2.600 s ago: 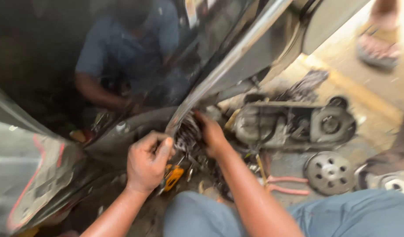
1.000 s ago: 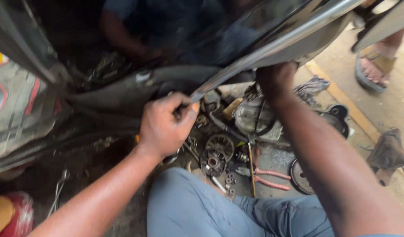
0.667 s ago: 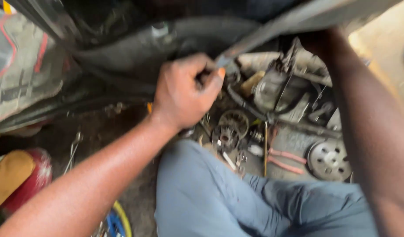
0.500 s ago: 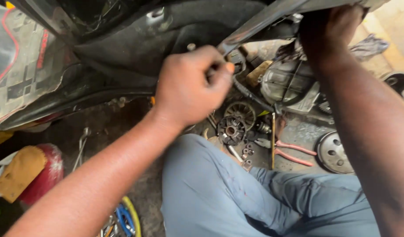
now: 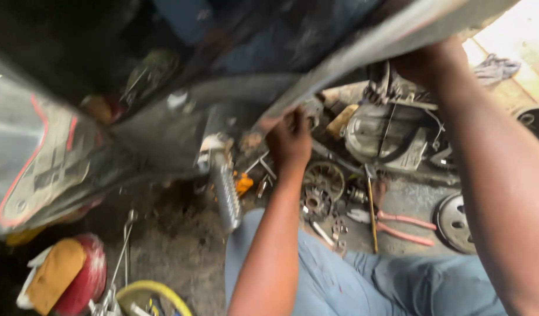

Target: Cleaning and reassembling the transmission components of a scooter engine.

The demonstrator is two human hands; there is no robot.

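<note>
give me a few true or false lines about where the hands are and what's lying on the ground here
1. The left hand reaches in under the dark body panel. True.
2. The right hand rests flat on the ground beside the pliers. False: it is raised, up against the underside of the long grey panel edge.
3. Pliers with pink handles lie on the ground near the person's knee. True.
4. The round pulley disc is held in the left hand. False: it lies on the ground at the right, apart from both hands.
5. A red container with a yellow cloth sits at the lower left. True.
</note>
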